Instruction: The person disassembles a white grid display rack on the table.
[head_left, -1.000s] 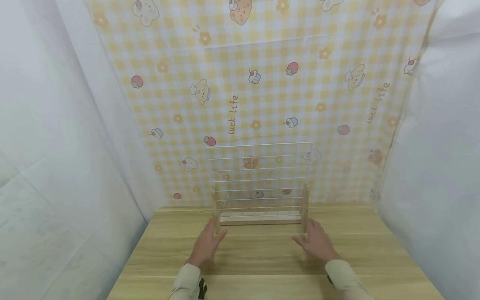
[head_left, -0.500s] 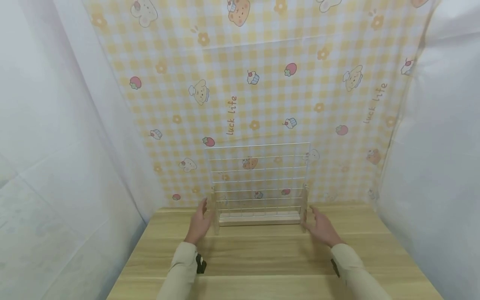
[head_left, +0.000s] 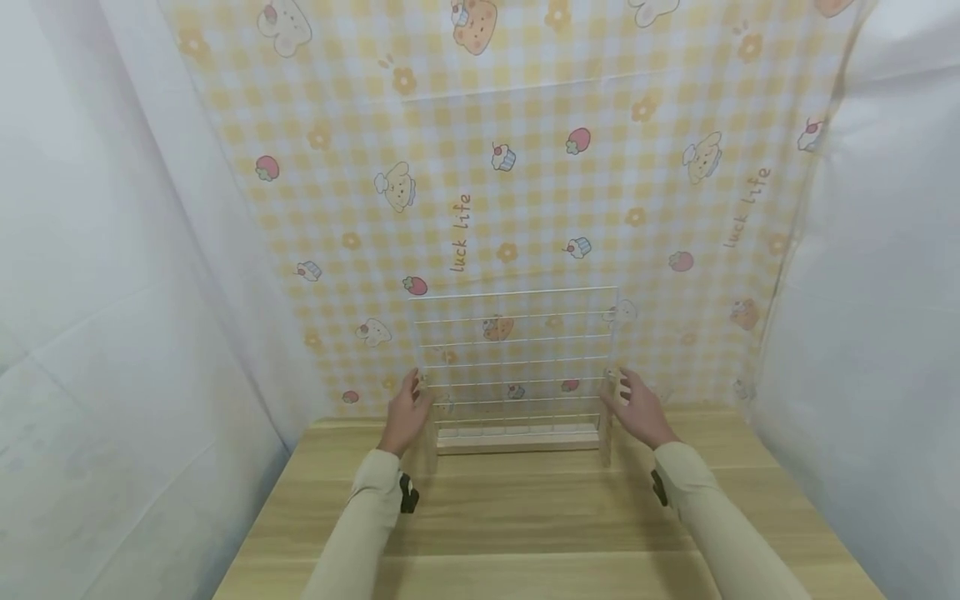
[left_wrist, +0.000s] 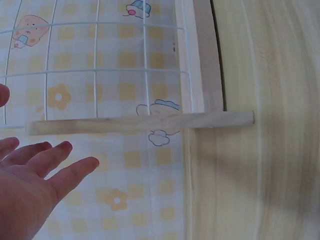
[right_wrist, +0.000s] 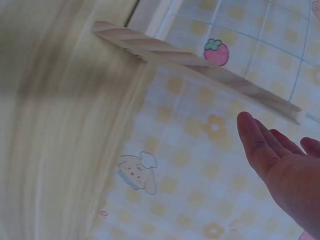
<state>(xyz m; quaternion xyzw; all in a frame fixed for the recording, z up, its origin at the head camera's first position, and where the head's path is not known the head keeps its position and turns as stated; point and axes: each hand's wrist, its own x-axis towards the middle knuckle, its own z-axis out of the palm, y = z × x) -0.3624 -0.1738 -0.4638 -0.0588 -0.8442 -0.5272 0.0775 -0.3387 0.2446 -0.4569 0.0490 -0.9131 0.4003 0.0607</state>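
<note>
A white wire grid rack (head_left: 517, 362) stands upright between two wooden side posts, with a wooden base bar (head_left: 517, 443) across the bottom. My left hand (head_left: 406, 414) is at the outer side of the left post (left_wrist: 140, 123); in the left wrist view its fingers spread, with a gap below the wood. On the other side, my right hand (head_left: 639, 412) is by the upper end of the right post (right_wrist: 200, 65). Its fingers extend toward the post's end in the right wrist view, and nothing is in its grasp.
The rack stands near the back edge of a wood-grain table (head_left: 510, 508). Close behind it hangs a yellow checked cloth (head_left: 525, 200) with cartoon prints. White sheets (head_left: 135, 333) close off both sides.
Both hands have moved up and away from me along the outer sides of the posts, from the lower ends toward the tops. The rack stays in place.
</note>
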